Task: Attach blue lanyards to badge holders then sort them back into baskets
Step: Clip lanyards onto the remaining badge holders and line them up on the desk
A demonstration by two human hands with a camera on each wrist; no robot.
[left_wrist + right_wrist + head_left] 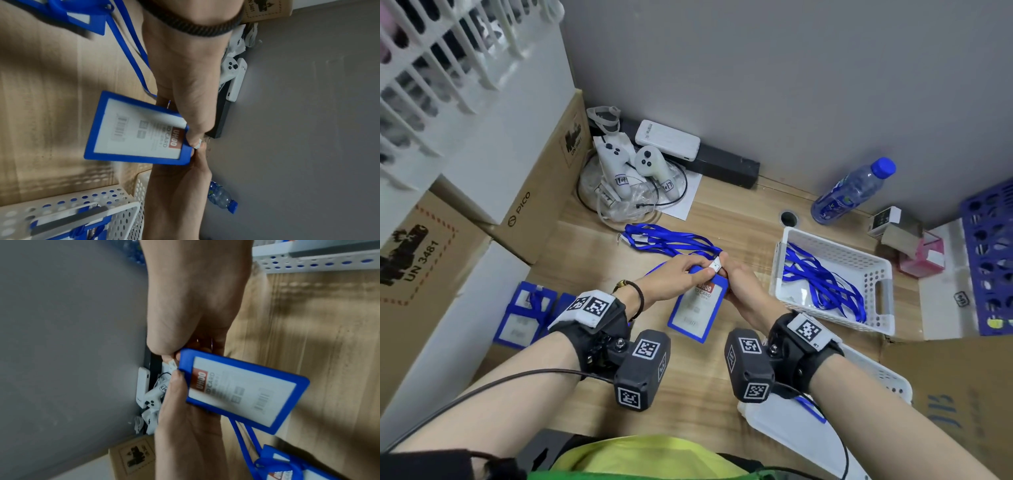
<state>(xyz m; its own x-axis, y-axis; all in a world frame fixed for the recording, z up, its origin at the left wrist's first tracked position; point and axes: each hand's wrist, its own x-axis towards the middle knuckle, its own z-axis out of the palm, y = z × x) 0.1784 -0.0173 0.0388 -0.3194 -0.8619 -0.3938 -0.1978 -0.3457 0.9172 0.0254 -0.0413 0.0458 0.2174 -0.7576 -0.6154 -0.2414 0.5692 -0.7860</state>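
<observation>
A blue badge holder (693,308) with a white card hangs tilted just above the table, between my two hands. My left hand (705,271) pinches its top edge with the thumb on top. My right hand (723,266) pinches the white lanyard clip (716,265) against that same top edge. The wrist views show the holder (135,129) (240,391) and the clip (197,144) (171,365) squeezed between both thumbs. Loose blue lanyards (667,240) lie just beyond the hands. Whether the clip is hooked in is hidden.
A white basket (883,294) at the right holds more blue lanyards. Badge holders with lanyards (524,315) lie on the table at the left. A second white basket (880,373) sits under my right forearm. Controllers (619,164), a bottle (852,190) and cardboard boxes (541,192) line the back and left.
</observation>
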